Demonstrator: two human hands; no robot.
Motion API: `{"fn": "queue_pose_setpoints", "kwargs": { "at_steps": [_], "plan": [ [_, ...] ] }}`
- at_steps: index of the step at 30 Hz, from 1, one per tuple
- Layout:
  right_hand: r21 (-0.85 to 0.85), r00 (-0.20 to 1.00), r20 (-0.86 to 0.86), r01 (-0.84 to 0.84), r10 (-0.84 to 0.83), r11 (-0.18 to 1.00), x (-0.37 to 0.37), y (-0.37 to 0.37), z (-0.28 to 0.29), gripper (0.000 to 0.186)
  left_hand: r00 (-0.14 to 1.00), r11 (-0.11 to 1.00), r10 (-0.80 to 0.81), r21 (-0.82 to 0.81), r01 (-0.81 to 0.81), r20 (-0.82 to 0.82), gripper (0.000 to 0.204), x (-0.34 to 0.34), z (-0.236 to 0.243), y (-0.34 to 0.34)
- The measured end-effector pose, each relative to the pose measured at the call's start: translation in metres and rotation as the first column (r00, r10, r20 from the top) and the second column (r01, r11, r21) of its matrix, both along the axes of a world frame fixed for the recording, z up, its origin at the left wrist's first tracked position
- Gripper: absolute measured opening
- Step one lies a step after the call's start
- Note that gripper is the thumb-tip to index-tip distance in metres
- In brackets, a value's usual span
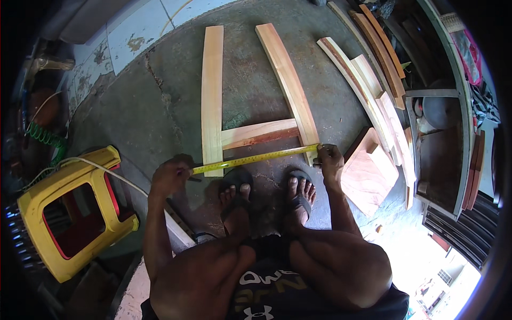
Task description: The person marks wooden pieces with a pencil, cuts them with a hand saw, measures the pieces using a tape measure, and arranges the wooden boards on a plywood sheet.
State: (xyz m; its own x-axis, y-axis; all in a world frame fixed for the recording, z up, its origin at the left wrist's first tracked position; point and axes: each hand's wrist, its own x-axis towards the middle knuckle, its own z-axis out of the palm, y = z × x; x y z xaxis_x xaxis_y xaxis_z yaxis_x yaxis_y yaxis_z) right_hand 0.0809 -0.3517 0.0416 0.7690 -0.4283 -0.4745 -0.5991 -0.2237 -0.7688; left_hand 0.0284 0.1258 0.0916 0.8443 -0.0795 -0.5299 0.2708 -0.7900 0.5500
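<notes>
A yellow tape measure [256,158] stretches between my two hands, across the near ends of two long pale boards. Its left end is in my closed left hand [173,175], just outside the left board [212,96]. A short dark stick-like piece pokes out beside those fingers; I cannot make out what it is. The tape's other end is pinched by my right hand [329,159], over the near end of the right board [288,80]. A shorter crosspiece [260,134] lies between the boards, just beyond the tape. The tape's case is hidden.
My sandalled feet [238,194] stand just below the tape. On the left is a yellow and red plastic stool [109,213] with a cable over it. Several boards [362,88] and a wide wooden panel [369,178] lie on the right, near a metal-framed shelf [463,106].
</notes>
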Motion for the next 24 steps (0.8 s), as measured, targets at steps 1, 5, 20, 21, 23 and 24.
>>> {"fn": "queue_pose_setpoints", "kwargs": {
  "at_steps": [1, 5, 20, 21, 23, 24],
  "plan": [
    [0.004, 1.0, 0.006, -0.006, 0.006, 1.0, -0.001, 0.0, 0.0, 0.024, 1.0, 1.0, 0.025, 0.001, -0.025, 0.019, 0.019, 0.004, 0.005, -0.008],
    [-0.022, 0.999, 0.045, 0.023, -0.022, 1.0, -0.008, -0.012, -0.018, 0.025, 0.996, 0.976, 0.061, 0.214, -0.047, -0.06, 0.017, 0.011, 0.014, -0.027],
    [-0.098, 0.99, 0.08, -0.11, 0.118, 0.989, -0.008, -0.009, -0.018, 0.026, 0.997, 0.984, 0.073, 0.163, -0.071, -0.008, 0.021, 0.007, -0.007, -0.018],
    [-0.12, 0.989, 0.078, -0.115, 0.124, 0.986, -0.008, -0.009, -0.017, 0.026, 0.998, 0.984, 0.065, 0.168, -0.061, -0.019, 0.021, 0.008, -0.006, -0.019],
    [-0.125, 0.986, 0.089, -0.131, 0.142, 0.984, -0.008, -0.009, -0.017, 0.027, 0.998, 0.983, 0.062, 0.176, -0.056, -0.031, 0.02, 0.01, -0.001, -0.022],
    [-0.125, 0.987, 0.09, -0.118, 0.13, 0.985, -0.009, -0.01, -0.017, 0.027, 0.996, 0.978, 0.069, 0.199, -0.056, -0.061, 0.02, 0.012, 0.003, -0.025]
  ]
}}
